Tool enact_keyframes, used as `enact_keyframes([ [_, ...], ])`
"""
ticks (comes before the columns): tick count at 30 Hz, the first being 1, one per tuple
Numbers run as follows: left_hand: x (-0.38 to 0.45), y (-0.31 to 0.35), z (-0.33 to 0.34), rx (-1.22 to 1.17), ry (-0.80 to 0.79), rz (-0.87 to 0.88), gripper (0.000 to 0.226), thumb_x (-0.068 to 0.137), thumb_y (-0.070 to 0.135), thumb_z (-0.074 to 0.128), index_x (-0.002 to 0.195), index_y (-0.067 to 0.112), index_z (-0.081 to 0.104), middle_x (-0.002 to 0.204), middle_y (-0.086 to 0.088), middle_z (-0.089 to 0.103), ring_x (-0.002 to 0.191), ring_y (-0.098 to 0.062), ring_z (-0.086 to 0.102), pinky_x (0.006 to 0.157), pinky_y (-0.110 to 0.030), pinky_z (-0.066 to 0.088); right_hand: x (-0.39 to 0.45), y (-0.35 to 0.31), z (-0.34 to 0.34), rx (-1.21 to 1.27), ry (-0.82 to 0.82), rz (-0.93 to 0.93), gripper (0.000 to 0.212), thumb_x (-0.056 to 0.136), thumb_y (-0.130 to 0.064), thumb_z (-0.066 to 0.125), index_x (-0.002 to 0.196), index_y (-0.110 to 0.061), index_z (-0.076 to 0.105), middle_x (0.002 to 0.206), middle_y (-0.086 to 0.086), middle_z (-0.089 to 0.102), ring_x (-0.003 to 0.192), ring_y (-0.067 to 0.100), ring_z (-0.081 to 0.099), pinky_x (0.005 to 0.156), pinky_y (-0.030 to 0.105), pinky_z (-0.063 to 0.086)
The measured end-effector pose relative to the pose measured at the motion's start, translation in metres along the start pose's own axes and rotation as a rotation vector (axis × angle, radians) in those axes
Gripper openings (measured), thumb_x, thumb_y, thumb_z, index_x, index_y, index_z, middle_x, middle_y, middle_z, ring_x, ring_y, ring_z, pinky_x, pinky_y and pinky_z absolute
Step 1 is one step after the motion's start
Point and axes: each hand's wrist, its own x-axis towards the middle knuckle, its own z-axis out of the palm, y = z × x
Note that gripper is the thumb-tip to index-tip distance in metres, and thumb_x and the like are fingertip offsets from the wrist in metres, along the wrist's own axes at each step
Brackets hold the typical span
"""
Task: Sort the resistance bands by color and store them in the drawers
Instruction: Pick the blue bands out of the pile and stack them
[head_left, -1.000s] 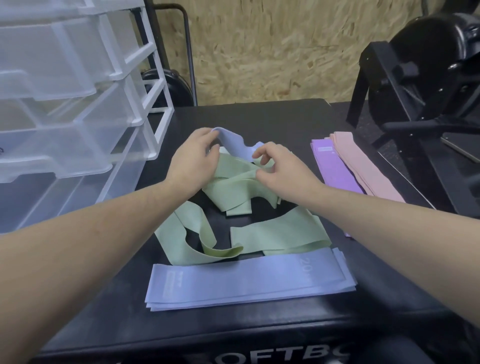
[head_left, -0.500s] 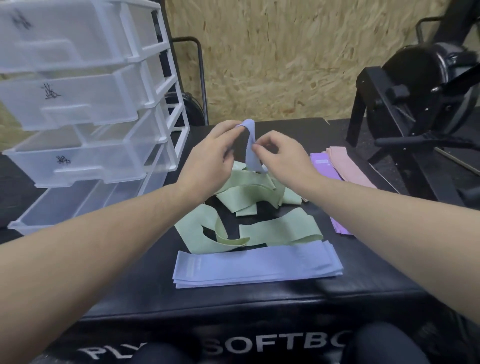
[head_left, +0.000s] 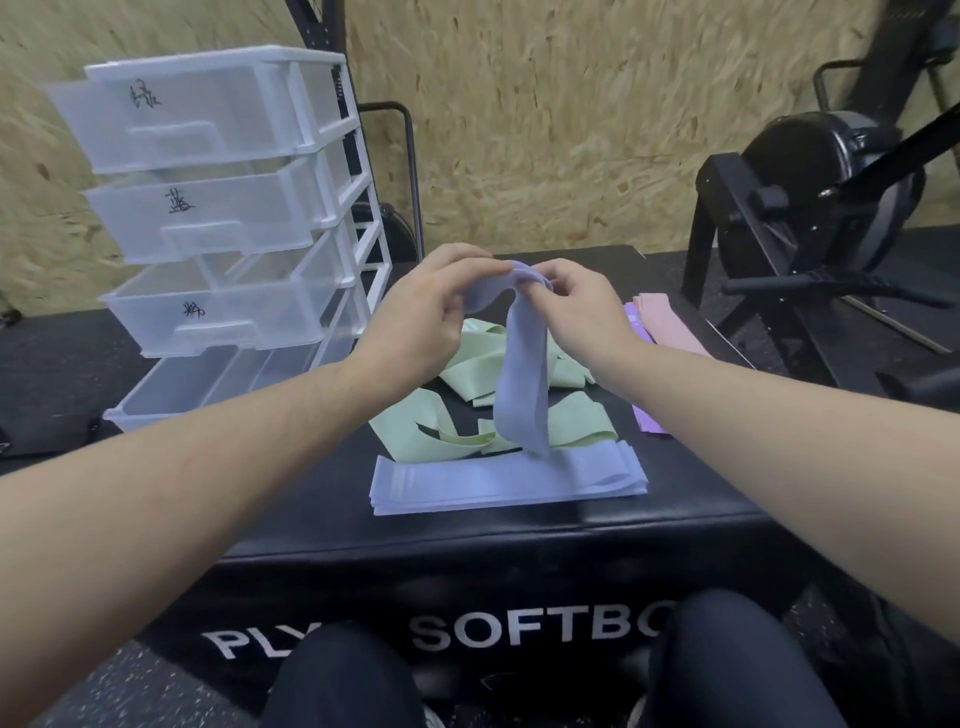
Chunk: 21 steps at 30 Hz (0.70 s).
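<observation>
Both hands (head_left: 434, 306) (head_left: 582, 306) pinch a hanging blue band (head_left: 522, 374).

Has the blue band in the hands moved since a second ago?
Yes. The blue band was bunched on the green bands; now both hands hold it up, its tail hanging over them toward the blue stack.
</observation>
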Motion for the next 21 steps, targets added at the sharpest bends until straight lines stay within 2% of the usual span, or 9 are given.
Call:
enact_keyframes([
  [2, -0.007, 0.009, -0.002, -0.072, 0.032, -0.105, 0.056, 0.088, -0.011, 0.046, 0.128, 0.024, 0.063, 0.124, 0.007, 0.055, 0.108, -0.006, 0.054, 0.09, -0.014, 0.043, -0.01, -0.002, -0.007, 0.009, 0.007, -0.004, 0.017, 0.097, -0.037, 0.061, 0.1, -0.025, 0.072, 0.09, -0.011, 0.069, 0.079, 0.003, 0.058, 0.069, 0.02, 0.044],
  [5, -0.014, 0.022, -0.006, -0.193, 0.068, -0.309, 0.047, 0.093, 0.003, 0.057, 0.126, 0.035, 0.059, 0.104, 0.005, 0.062, 0.084, -0.004, 0.058, 0.076, -0.011, 0.046, -0.024, -0.007, -0.018, 0.015, -0.03, 0.01, 0.018, 0.095, -0.041, 0.064, 0.098, -0.026, 0.073, 0.09, -0.014, 0.068, 0.079, 0.002, 0.057, 0.07, 0.019, 0.044],
  [8, -0.019, 0.033, -0.01, -0.317, 0.123, -0.437, 0.037, 0.093, 0.01, 0.063, 0.119, 0.037, 0.056, 0.087, 0.002, 0.063, 0.071, -0.003, 0.057, 0.073, -0.017, 0.047, -0.036, -0.009, -0.028, -0.023, -0.076, 0.012, 0.019, 0.095, -0.04, 0.064, 0.099, -0.024, 0.075, 0.1, -0.012, 0.073, 0.088, 0.005, 0.06, 0.077, 0.022, 0.045],
  [11, -0.024, 0.045, -0.014, -0.445, 0.164, -0.499, 0.032, 0.094, 0.009, 0.061, 0.108, 0.037, 0.054, 0.087, 0.001, 0.06, 0.078, -0.014, 0.063, 0.08, -0.033, 0.058, -0.047, -0.012, -0.038, -0.014, -0.117, 0.02, 0.016, 0.096, -0.035, 0.063, 0.096, -0.023, 0.073, 0.093, -0.013, 0.072, 0.084, 0.004, 0.06, 0.073, 0.019, 0.044],
  [14, -0.023, 0.06, -0.018, -0.588, 0.185, -0.555, 0.03, 0.097, 0.005, 0.054, 0.114, 0.031, 0.054, 0.093, -0.001, 0.057, 0.088, -0.024, 0.069, 0.073, -0.031, 0.061, -0.056, -0.007, -0.043, -0.05, -0.168, 0.029, 0.012, 0.094, -0.031, 0.067, 0.102, -0.022, 0.07, 0.099, -0.01, 0.074, 0.091, 0.003, 0.065, 0.075, 0.015, 0.047],
  [16, -0.019, 0.07, -0.02, -0.654, 0.191, -0.582, 0.031, 0.099, 0.002, 0.051, 0.121, 0.023, 0.054, 0.093, 0.003, 0.058, 0.084, -0.017, 0.072, 0.068, -0.028, 0.06, -0.061, 0.0, -0.044, -0.068, -0.184, 0.056, 0.014, 0.093, -0.032, 0.068, 0.103, -0.023, 0.07, 0.102, -0.007, 0.074, 0.091, 0.005, 0.066, 0.078, 0.02, 0.049],
  [17, -0.016, 0.073, -0.021, -0.672, 0.186, -0.589, 0.032, 0.099, 0.001, 0.049, 0.124, 0.019, 0.054, 0.095, 0.003, 0.058, 0.082, -0.015, 0.072, 0.067, -0.027, 0.06, -0.065, 0.003, -0.045, -0.067, -0.2, 0.084, 0.013, 0.094, -0.032, 0.067, 0.102, -0.023, 0.071, 0.097, -0.008, 0.074, 0.084, 0.005, 0.064, 0.073, 0.02, 0.048],
  [19, -0.012, 0.076, -0.022, -0.689, 0.174, -0.615, 0.036, 0.099, -0.001, 0.047, 0.13, 0.015, 0.055, 0.102, 0.001, 0.058, 0.087, -0.018, 0.073, 0.068, -0.027, 0.06, -0.073, 0.006, -0.047, -0.07, -0.265, 0.157, 0.015, 0.096, -0.033, 0.063, 0.093, -0.02, 0.071, 0.077, -0.014, 0.065, 0.065, 0.004, 0.054, 0.055, 0.015, 0.041],
  [21, -0.012, 0.075, -0.021, -0.686, 0.158, -0.649, 0.039, 0.099, -0.001, 0.046, 0.133, 0.017, 0.055, 0.105, 0.001, 0.056, 0.096, -0.022, 0.071, 0.069, -0.027, 0.06, -0.079, 0.011, -0.047, -0.066, -0.308, 0.233, 0.022, 0.094, -0.038, 0.062, 0.085, -0.019, 0.068, 0.076, -0.008, 0.055, 0.066, 0.011, 0.05, 0.048, 0.018, 0.034],
])
